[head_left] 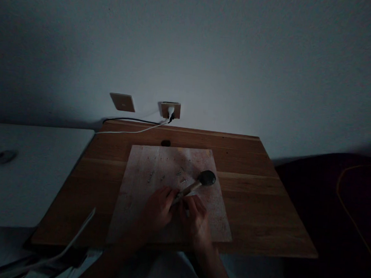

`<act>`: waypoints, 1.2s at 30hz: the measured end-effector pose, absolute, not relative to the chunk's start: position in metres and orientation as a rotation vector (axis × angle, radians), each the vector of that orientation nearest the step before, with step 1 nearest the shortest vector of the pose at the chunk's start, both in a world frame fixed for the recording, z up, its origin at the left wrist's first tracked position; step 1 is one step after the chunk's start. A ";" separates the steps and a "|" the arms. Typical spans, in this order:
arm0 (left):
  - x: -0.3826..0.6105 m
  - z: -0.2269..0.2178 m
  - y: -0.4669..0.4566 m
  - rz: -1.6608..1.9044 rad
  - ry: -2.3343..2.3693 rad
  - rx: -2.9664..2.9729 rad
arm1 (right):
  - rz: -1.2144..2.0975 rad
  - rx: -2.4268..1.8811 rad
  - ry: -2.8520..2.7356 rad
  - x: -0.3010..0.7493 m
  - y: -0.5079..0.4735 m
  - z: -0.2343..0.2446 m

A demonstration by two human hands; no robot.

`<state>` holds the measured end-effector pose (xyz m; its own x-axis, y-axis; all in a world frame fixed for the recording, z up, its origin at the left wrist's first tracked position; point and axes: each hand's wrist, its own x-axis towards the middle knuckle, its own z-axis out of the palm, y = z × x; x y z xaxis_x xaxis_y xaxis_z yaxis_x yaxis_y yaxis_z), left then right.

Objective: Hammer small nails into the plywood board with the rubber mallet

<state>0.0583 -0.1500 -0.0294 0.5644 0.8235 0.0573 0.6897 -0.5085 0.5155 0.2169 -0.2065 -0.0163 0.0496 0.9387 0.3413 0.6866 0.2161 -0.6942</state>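
A mallet [207, 178] with a dark rounded head and a pale handle slants across a worn, pale board [138, 165]. My left hand [158, 209] is closed around the lower end of its handle, left of the board's middle. Just right of the handle, my right hand [196, 221] has its fingers curled and pinched together; what they hold is too dark to make out. Several small metal pieces, like nails or screws [151, 177], lie on the board beyond my hands. A row of small dots [167, 159] runs along the board's far part.
Under the board is a wooden table [257, 209] with a dark hole [166, 143] near its back edge. A wall socket [170, 110] holds plugs, and a white cable [125, 132] runs left. On the left stands a white surface [24, 186]; dark fabric [322, 192] lies on the right.
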 end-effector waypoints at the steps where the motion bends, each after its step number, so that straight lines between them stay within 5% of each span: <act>1: 0.058 -0.030 -0.150 0.415 1.213 2.361 | 0.401 -1.514 -1.729 0.217 -0.206 -0.015; 22: 0.057 -0.020 -0.150 0.628 1.172 2.308 | 0.248 -1.526 -1.676 0.231 -0.152 0.013; 36: 0.058 -0.050 -0.159 0.862 1.289 2.366 | 0.488 -1.526 -1.420 0.225 -0.190 -0.039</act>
<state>0.0579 -0.1588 -0.0500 0.4133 0.8376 0.3573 0.6498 -0.5462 0.5286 0.2247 -0.1902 -0.0390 0.2429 0.9197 0.3084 0.5356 0.1380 -0.8331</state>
